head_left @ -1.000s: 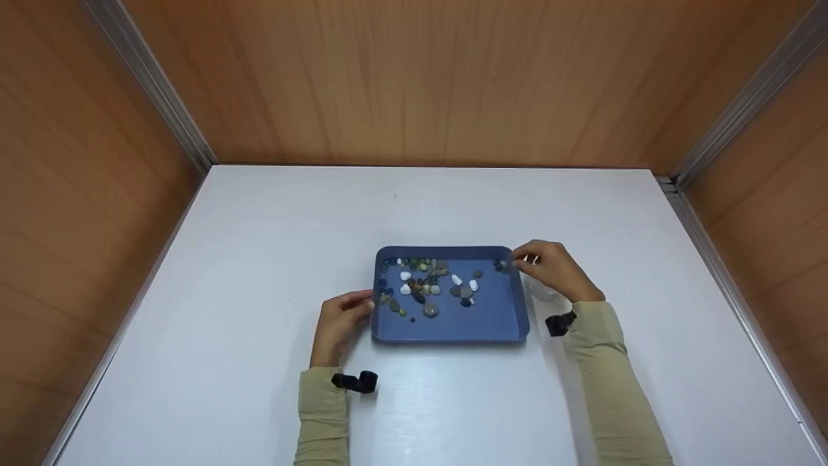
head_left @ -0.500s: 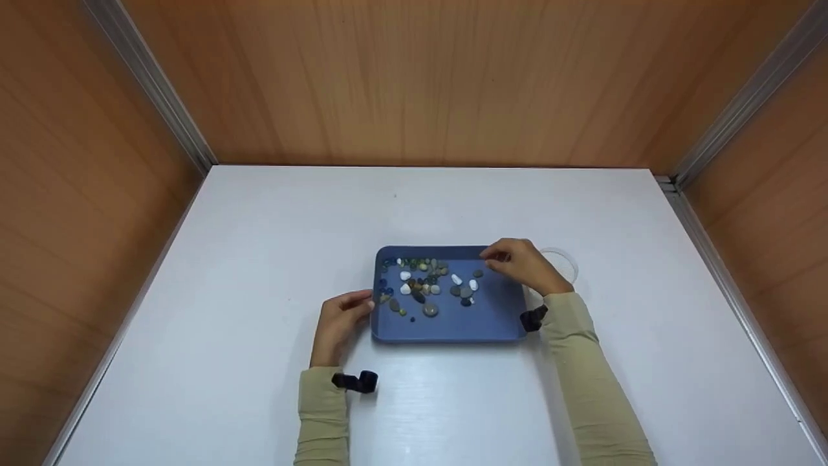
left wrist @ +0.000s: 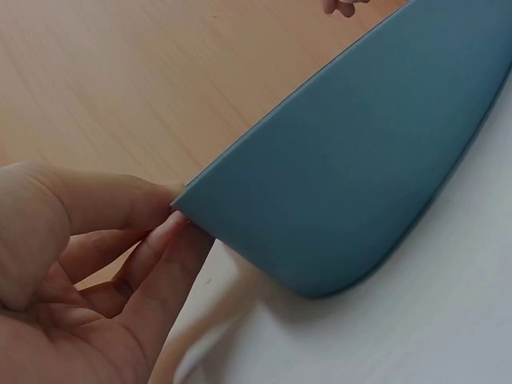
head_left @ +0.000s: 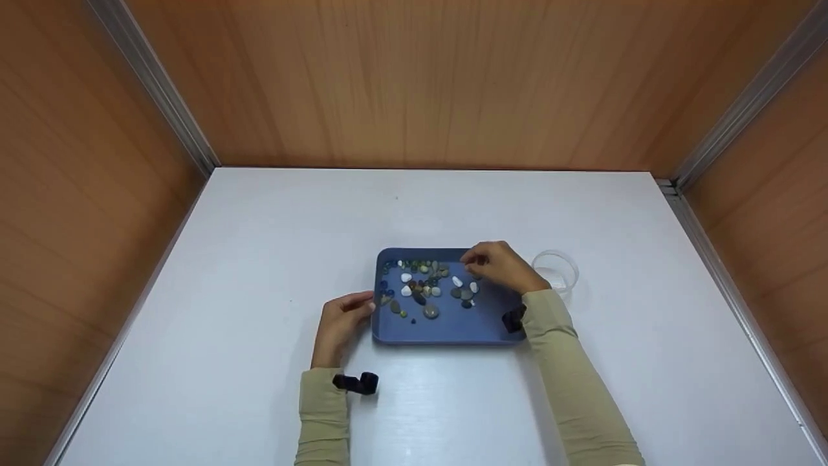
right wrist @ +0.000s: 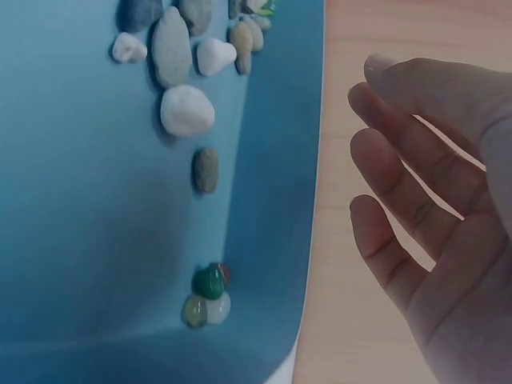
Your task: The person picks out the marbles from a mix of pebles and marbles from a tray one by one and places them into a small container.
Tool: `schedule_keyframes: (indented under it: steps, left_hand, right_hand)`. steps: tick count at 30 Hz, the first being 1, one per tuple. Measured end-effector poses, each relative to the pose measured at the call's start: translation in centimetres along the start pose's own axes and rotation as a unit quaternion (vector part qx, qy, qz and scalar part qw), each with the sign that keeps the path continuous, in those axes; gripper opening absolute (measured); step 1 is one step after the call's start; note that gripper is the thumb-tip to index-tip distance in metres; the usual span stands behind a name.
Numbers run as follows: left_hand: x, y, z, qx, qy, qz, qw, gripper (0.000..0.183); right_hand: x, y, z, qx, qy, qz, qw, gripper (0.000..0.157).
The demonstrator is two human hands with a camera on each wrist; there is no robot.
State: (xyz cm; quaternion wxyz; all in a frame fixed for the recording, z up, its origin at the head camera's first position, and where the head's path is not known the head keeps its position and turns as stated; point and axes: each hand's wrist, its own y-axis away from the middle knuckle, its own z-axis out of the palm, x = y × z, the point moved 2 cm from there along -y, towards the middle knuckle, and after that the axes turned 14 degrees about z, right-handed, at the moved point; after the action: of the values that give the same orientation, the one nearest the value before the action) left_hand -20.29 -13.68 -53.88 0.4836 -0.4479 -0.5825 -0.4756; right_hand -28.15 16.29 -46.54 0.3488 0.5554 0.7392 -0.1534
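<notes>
A shallow blue tray (head_left: 453, 329) holds scattered pebbles and glass marbles. My left hand (head_left: 339, 323) pinches the tray's left rim between thumb and fingers, clearly seen in the left wrist view. Over the far right part of the tray is my right hand (head_left: 498, 265), its fingers loosely bent. The right wrist view shows nothing between the fingers of the right hand (right wrist: 448, 208). Below it lie a white pebble (right wrist: 188, 110), a small grey pebble (right wrist: 206, 170) and a cluster of glass marbles (right wrist: 211, 282) in the tray's corner. The right hand partly covers that corner in the head view.
A clear round container (head_left: 556, 268) stands just right of the tray, partly behind the right wrist. The white table (head_left: 291, 226) is bounded by a wooden back panel (head_left: 414, 84) and side panels with metal edges.
My right hand has moved left from the tray's right edge to above its far right part, uncovering the clear round container. The left hand stays on the rim.
</notes>
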Motion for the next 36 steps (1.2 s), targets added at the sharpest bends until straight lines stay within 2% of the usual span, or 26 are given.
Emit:
schedule_keyframes:
  steps: [6, 16, 22, 27, 36]
  left_hand:
    - [0.1, 0.0, 0.1, -0.001, 0.001, 0.014, 0.9999, 0.028]
    - [-0.1, -0.2, 0.1, 0.000, -0.004, 0.006, 1.0000, 0.028]
    - [-0.1, -0.1, 0.1, 0.003, -0.002, -0.005, 1.0000, 0.027]
    - [-0.2, -0.3, 0.0, 0.007, 0.002, 0.003, 1.0000, 0.027]
    - [0.1, -0.2, 0.0, -0.001, 0.010, 0.013, 0.9999, 0.028]
  right_hand:
    - [-0.3, -0.8, 0.8, -0.007, 0.014, -0.016, 1.000, 0.019]
    - [-0.9, -1.6, 2.1, -0.034, 0.010, -0.030, 0.999, 0.019]
    - [-1.0, -2.2, 2.8, -0.045, 0.015, -0.024, 0.999, 0.020]
    - [-1.0, -2.5, 3.4, -0.050, 0.022, -0.007, 0.998, 0.020]
    - [-1.0, -2.8, 4.4, -0.063, 0.034, -0.004, 0.997, 0.022]
